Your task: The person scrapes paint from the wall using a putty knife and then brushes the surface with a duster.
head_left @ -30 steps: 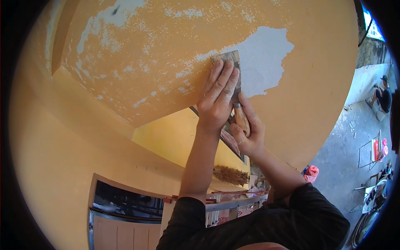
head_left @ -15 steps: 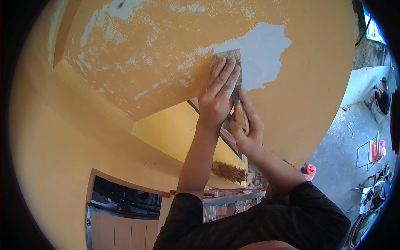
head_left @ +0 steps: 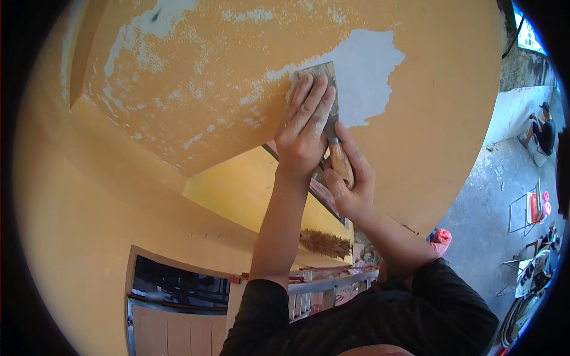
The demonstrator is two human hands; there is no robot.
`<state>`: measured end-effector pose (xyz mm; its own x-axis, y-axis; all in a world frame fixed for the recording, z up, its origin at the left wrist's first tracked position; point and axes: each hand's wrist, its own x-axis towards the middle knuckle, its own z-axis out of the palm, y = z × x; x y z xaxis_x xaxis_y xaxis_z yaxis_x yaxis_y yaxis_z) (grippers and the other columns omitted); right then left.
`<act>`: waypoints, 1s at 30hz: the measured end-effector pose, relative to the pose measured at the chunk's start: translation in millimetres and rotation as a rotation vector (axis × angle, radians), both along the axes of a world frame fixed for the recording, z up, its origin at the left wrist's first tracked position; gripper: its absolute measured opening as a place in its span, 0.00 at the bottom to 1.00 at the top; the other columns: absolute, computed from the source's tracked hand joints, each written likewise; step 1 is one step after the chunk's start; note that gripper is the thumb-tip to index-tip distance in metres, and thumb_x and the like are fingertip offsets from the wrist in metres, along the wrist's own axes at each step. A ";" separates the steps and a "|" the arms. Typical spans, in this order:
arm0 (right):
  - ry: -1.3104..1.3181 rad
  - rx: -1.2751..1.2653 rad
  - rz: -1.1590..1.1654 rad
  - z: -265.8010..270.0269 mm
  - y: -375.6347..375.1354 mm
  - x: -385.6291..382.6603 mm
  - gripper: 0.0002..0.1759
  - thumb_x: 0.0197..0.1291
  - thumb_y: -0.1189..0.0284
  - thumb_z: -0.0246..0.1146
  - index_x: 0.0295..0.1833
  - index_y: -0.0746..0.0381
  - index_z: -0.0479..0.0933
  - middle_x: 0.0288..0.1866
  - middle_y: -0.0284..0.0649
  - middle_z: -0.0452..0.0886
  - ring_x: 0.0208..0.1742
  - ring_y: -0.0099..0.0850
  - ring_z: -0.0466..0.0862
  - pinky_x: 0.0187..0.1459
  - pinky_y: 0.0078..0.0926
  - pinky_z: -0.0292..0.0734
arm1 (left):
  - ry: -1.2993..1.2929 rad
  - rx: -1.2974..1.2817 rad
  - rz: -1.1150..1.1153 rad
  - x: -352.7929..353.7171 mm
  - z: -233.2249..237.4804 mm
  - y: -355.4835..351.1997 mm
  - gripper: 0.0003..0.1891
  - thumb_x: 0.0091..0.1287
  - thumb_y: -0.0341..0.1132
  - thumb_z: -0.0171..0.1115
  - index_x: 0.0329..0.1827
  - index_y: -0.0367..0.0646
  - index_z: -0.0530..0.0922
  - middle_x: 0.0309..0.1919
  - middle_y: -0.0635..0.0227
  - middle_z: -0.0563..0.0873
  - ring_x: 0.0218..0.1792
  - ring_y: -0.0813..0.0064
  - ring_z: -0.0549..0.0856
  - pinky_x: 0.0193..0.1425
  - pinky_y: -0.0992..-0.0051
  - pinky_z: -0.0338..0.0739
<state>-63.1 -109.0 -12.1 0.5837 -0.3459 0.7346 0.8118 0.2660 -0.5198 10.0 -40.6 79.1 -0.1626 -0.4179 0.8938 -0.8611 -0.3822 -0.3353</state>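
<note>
A scraper with a wide metal blade point(head_left: 331, 113) lies against the orange painted surface point(head_left: 439, 118), at the left edge of a bare pale patch point(head_left: 368, 77). My right hand point(head_left: 356, 193) is closed around its wooden handle point(head_left: 340, 161), with the index finger stretched along toward the blade. My left hand point(head_left: 304, 127) lies with straight fingers flat on the blade, pressing it from below. The blade's far edge shows just beyond those fingertips. Whitish dust marks the fingers of my left hand.
Scattered pale flecks point(head_left: 148, 53) mark the paint at upper left. A ladder point(head_left: 326, 288) stands close below me, near a brown bristly bundle point(head_left: 325, 243). On the floor at right are a folding chair point(head_left: 528, 210), a pink bag point(head_left: 440, 240) and a seated person point(head_left: 543, 133).
The view has shifted slightly, moving the scene left. The scraper blade has turned a little and edged slightly upward along the patch, both hands moving with it.
</note>
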 end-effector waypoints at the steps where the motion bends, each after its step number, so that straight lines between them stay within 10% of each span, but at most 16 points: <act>1: -0.023 0.001 0.023 1.2 -3.5 1.0 0.36 0.56 0.83 0.54 0.73 0.69 0.56 0.49 0.38 0.74 0.44 0.19 0.73 0.47 0.18 0.72 | -0.025 -0.012 0.009 1.4 1.4 -2.9 0.21 0.51 0.16 0.61 0.51 0.35 0.82 0.54 0.57 0.83 0.60 0.54 0.78 0.63 0.57 0.73; 30: 0.097 0.027 0.190 22.3 -29.0 -28.9 0.35 0.57 0.85 0.54 0.73 0.66 0.59 0.42 0.32 0.73 0.41 0.19 0.72 0.47 0.18 0.73 | -0.015 -0.069 0.112 -12.2 3.8 -16.3 0.19 0.54 0.18 0.60 0.51 0.35 0.81 0.54 0.56 0.82 0.59 0.53 0.79 0.65 0.56 0.72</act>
